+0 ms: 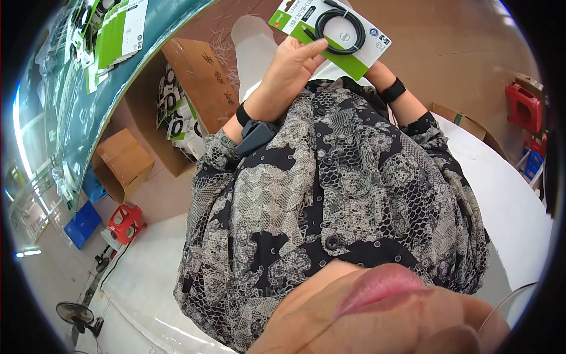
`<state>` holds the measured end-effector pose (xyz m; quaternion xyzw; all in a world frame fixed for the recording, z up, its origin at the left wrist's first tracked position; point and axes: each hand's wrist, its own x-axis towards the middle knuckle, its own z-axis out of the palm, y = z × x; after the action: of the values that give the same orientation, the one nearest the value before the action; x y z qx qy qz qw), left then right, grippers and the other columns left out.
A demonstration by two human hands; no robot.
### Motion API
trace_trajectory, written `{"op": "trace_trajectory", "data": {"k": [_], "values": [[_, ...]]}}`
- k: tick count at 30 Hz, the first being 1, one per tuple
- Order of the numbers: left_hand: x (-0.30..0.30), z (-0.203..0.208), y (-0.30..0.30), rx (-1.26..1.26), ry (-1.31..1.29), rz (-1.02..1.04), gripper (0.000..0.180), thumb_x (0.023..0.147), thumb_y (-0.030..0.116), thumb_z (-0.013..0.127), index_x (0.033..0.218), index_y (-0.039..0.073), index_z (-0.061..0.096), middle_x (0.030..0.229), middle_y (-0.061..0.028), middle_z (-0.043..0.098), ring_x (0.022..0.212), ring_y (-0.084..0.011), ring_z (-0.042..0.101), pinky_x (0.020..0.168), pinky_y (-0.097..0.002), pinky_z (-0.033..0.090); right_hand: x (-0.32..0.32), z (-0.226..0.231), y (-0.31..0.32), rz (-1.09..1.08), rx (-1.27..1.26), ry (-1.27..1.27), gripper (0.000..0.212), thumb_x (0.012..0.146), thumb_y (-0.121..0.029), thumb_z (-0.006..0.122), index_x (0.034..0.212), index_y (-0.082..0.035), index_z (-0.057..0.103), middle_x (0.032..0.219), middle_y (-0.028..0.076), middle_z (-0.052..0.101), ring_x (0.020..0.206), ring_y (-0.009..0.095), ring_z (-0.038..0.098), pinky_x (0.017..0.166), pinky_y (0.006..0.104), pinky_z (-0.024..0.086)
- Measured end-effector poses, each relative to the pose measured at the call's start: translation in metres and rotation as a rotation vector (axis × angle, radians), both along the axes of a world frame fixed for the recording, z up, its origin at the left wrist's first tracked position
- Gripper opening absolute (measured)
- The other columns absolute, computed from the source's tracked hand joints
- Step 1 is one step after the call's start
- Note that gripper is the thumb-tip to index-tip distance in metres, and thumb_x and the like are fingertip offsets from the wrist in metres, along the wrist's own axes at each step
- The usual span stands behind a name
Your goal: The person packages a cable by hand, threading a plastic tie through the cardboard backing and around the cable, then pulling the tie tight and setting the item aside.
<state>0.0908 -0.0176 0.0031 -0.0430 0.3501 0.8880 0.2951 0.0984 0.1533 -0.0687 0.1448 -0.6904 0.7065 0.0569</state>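
Note:
A black coiled cable [340, 32] is fixed to a white and green retail card [355, 66] at the top of the view. My left hand [295, 66] is closed on the card's left side, its thumb lying across the front beside the coil. Behind the lower right corner of the card is my right hand [377, 75]; its fingers are hidden there, so I cannot see how it touches the card. Each wrist wears a black band, and a dark, boxy device [256, 138] sits by the left one.
A teal-covered table [118, 82] at left bears stacked green and white cards [122, 35]. Below it, an open carton [200, 76] contains several packaged cables [177, 118]. A smaller carton [125, 154], a red stool [125, 223] and a fan [75, 312] stand farther left; another red stool [523, 107] is at right.

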Motion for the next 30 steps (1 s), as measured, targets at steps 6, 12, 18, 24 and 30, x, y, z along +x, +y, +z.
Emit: {"op": "trace_trajectory", "data": {"k": [6, 12, 18, 24, 30], "values": [[0.009, -0.020, 0.000, -0.172, 0.199, 0.020, 0.030, 0.090, 0.000, 0.057, 0.119, -0.003, 0.047, 0.111, -0.0103, 0.062, 0.099, -0.0198, 0.063, 0.085, -0.0315, 0.054, 0.000, -0.005, 0.005, -0.031, 0.068, 0.080, 0.040, 0.085, -0.010, 0.066, 0.123, -0.003, 0.054, 0.117, 0.008, 0.059, 0.109, 0.018, 0.056, 0.088, 0.0327, 0.047], [-0.004, -0.046, -0.004, -0.279, 0.233, 0.144, 0.022, 0.094, 0.005, 0.053, 0.114, -0.003, 0.048, 0.109, -0.0118, 0.062, 0.099, -0.0200, 0.063, 0.086, -0.0316, 0.054, -0.007, -0.007, 0.047, -0.115, 0.412, 0.052, 0.036, 0.087, -0.010, 0.065, 0.121, -0.003, 0.055, 0.111, 0.007, 0.061, 0.105, 0.015, 0.056, 0.085, 0.0310, 0.048], [-0.006, -0.050, -0.015, -0.058, 0.110, 0.161, 0.023, 0.101, 0.017, 0.043, 0.111, -0.003, 0.049, 0.107, -0.0127, 0.062, 0.096, -0.0202, 0.064, 0.086, -0.0324, 0.054, 0.011, 0.067, 0.030, -0.171, 0.756, 0.429, 0.028, 0.081, -0.008, 0.066, 0.108, -0.004, 0.059, 0.095, 0.010, 0.062, 0.096, 0.025, 0.059, 0.085, 0.0370, 0.045], [0.002, -0.065, -0.014, -0.095, 0.063, 0.169, 0.024, 0.102, 0.019, 0.040, 0.110, -0.002, 0.051, 0.106, -0.0119, 0.061, 0.094, -0.0193, 0.064, 0.083, -0.0308, 0.054, 0.030, 0.056, -0.013, -0.056, 0.957, 0.385, 0.027, 0.078, -0.009, 0.068, 0.104, -0.006, 0.060, 0.095, 0.010, 0.061, 0.092, 0.029, 0.058, 0.089, 0.0373, 0.041], [0.011, -0.068, -0.015, -0.083, -0.039, 0.055, 0.019, 0.099, 0.014, 0.047, 0.110, -0.001, 0.052, 0.100, -0.0098, 0.063, 0.086, -0.0171, 0.065, 0.072, -0.0273, 0.053, 0.040, 0.040, -0.007, 0.007, 0.981, 0.368, 0.029, 0.076, -0.011, 0.070, 0.104, -0.006, 0.060, 0.095, 0.010, 0.060, 0.091, 0.028, 0.058, 0.088, 0.0377, 0.042]]}}
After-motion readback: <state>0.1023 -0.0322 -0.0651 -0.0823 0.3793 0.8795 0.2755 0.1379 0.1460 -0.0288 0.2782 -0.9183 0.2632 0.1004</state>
